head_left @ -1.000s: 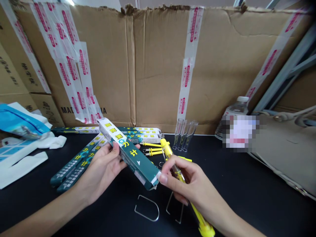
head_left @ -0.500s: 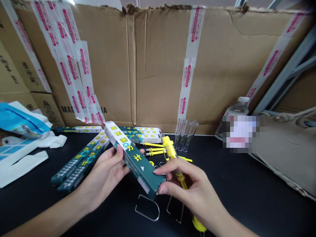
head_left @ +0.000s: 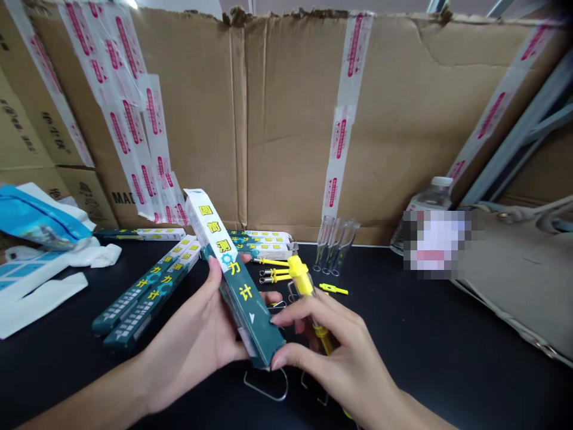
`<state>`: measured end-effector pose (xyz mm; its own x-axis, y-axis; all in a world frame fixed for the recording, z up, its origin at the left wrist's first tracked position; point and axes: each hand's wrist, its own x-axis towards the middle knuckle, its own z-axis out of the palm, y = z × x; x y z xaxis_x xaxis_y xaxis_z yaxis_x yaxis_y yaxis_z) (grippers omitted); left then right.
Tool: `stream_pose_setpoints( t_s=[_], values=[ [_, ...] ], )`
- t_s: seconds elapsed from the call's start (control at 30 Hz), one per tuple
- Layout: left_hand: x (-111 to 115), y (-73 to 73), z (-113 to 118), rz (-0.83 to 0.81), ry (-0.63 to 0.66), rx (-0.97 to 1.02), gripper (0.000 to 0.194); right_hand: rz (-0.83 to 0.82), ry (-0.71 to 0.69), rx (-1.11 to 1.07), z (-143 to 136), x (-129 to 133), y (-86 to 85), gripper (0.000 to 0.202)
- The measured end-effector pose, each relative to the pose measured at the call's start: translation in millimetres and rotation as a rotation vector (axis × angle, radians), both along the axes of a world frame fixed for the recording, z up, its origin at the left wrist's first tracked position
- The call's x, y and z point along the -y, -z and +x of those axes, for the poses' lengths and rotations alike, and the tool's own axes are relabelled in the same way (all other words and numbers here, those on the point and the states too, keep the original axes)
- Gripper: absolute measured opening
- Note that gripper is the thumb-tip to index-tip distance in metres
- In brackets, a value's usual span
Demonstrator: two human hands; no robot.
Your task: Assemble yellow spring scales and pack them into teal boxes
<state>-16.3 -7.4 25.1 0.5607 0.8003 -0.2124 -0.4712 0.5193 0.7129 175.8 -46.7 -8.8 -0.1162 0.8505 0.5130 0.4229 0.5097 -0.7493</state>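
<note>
My left hand [head_left: 201,322] grips a long green and white spring scale box [head_left: 242,280] with yellow lettering. The box is tilted, its white end up and away from me. Thumb and forefinger of my right hand [head_left: 340,340] pinch the box's lower green end. That same hand also holds a clear tubular spring scale [head_left: 304,280] with a yellow cap against its palm; the scale's lower part is mostly hidden. Beneath the hands, bent wire hooks [head_left: 268,394] lie on the black table, partly covered.
Two similar boxes [head_left: 138,292] lie at the left, with more at the back. Yellow rods with rings [head_left: 275,273], a loose yellow piece [head_left: 334,289] and clear tubes [head_left: 333,248] are behind my hands. A bottle [head_left: 441,186] and grey bag [head_left: 514,269] stand right; cardboard [head_left: 286,131] walls the back.
The box has tipped up, its white end rising and its green end shifting slightly left. My right hand and the spring scale have moved a little left and down with it.
</note>
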Motion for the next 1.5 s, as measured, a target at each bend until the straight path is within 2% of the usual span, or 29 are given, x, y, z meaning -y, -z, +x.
stream_pose_setpoints(
  t_s=[0.1,0.2,0.27,0.37,0.43,0.57,0.6,0.67,0.8,0.93,1.0,1.1,1.17,1.23,1.4,1.5],
  values=[
    [1.7,-1.2,-1.3,-0.043,0.028,-0.009,0.058,0.014,-0.032,-0.002,2.8,-0.8,-3.7,0.018],
    [-4.3,-0.7,-4.9,-0.030,-0.051,-0.058,0.060,-0.033,-0.053,-0.047,8.9,-3.6,-5.0,0.015],
    [-11.1,1.2,-8.6,0.055,-0.097,-0.096,0.057,-0.134,-0.093,-0.115,13.3,-5.1,-4.5,0.014],
    [-23.8,5.5,-15.7,0.291,-0.117,-0.213,0.061,-0.313,-0.171,-0.304,19.0,-6.1,-4.6,0.023],
    [-32.7,7.4,-21.2,0.532,-0.184,-0.390,0.064,-0.367,-0.226,-0.447,22.4,-6.6,-7.0,0.029],
    [-48.5,4.7,-33.9,0.988,-0.370,-0.890,0.064,-0.317,-0.249,-0.544,30.3,-9.1,-16.3,0.050],
    [-51.9,3.6,-37.4,1.013,-0.392,-0.918,0.063,-0.284,-0.236,-0.534,32.3,-10.1,-19.0,0.055],
    [-58.5,3.1,-44.4,1.043,-0.390,-0.967,0.060,-0.211,-0.222,-0.510,35.9,-12.2,-24.4,0.063],
    [-70.5,8.9,-56.2,1.120,-0.194,-1.181,0.057,-0.093,-0.233,-0.522,42.1,-15.4,-33.2,0.087],
    [-78.0,12.8,-61.5,1.116,-0.140,-1.363,0.065,-0.057,-0.236,-0.596,52.6,-19.5,-37.6,0.103],
    [-80.3,12.8,-63.3,1.194,-0.105,-1.452,0.063,-0.077,-0.202,-0.687,59.5,-23.2,-38.1,0.098],
    [-83.3,13.4,-66.3,1.404,-0.114,-1.605,0.063,-0.098,-0.149,-0.830,68.0,-29.4,-38.0,0.064],
    [-84.7,14.3,-68.3,1.483,-0.133,-1.666,0.063,-0.067,-0.118,-0.891,70.8,-32.8,-37.6,0.042],
    [-86.0,15.4,-70.3,1.555,-0.154,-1.708,0.059,-0.029,-0.087,-0.927,71.6,-35.1,-36.7,0.029],
    [-90.6,18.5,-76.3,1.871,-0.233,-1.795,0.053,-0.008,-0.052,-0.966,69.7,-36.8,-33.2,0.026],
    [-93.4,19.5,-80.2,1.916,-0.244,-1.778,0.046,-0.002,-0.048,-0.958,68.0,-36.9,-31.6,0.028]
  ],
)
